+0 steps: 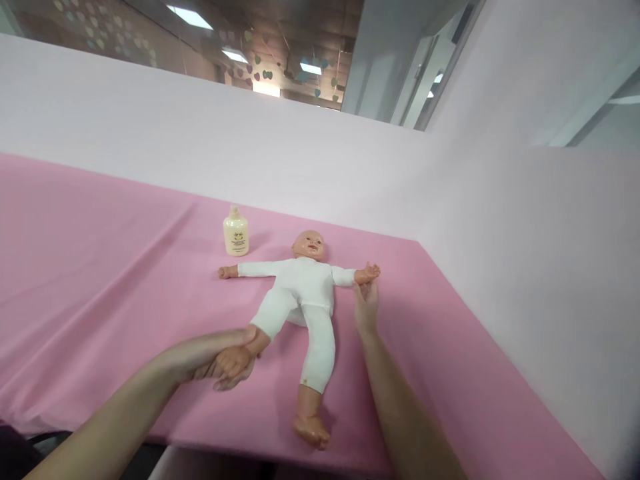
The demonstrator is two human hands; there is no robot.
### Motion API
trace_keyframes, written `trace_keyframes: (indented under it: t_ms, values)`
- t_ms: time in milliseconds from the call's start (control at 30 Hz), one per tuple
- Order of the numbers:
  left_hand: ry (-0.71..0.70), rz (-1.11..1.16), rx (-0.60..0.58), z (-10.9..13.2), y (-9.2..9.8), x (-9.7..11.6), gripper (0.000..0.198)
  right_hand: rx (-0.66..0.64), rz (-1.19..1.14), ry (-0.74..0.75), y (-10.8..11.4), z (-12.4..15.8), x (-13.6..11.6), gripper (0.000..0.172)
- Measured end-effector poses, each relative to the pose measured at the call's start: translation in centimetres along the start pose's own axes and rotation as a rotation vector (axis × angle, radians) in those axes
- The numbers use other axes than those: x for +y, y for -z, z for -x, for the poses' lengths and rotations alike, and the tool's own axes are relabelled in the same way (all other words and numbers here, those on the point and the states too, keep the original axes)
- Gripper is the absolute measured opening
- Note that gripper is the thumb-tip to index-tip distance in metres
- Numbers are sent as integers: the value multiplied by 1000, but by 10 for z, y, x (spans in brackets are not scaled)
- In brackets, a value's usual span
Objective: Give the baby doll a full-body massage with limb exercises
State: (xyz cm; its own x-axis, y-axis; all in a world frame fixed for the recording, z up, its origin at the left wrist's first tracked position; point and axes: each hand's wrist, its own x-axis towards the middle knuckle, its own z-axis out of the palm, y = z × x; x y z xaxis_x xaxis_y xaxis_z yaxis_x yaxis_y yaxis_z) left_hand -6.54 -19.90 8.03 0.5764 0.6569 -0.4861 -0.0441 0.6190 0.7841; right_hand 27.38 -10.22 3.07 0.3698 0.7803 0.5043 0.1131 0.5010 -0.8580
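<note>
A baby doll [314, 287] with a white cloth body lies on its back on the pink sheet, head away from me and arms stretched out to both sides. My left hand [215, 360] is wrapped round the doll's ankle on the left, and that leg is lifted off the sheet. At the doll's right-side wrist, my right hand [367, 303] has its fingers closed on the small plastic hand from below. The doll's other leg rests toward the near edge, foot bare.
A cream-coloured bottle [236, 233] with dark print stands left of the doll's head. The pink sheet [125, 280] covers the table and has folds at the left. A white wall [200, 133] with a window above borders the back, and another wall [525, 267] runs along the right.
</note>
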Motion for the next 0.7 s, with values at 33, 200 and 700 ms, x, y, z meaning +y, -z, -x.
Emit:
trace_keyframes:
  t_ms: [33,200,700]
  values:
    - [23,-45,-45,-10,1,11,36,-32,34,17,-2,3,-2,72]
    - [50,-81,-213,-48,-9,48,51,-198,335,113,-3,15,-8,49]
    - [72,-163,-184,-23,-10,-2,65,-134,164,18,3,0,3,59]
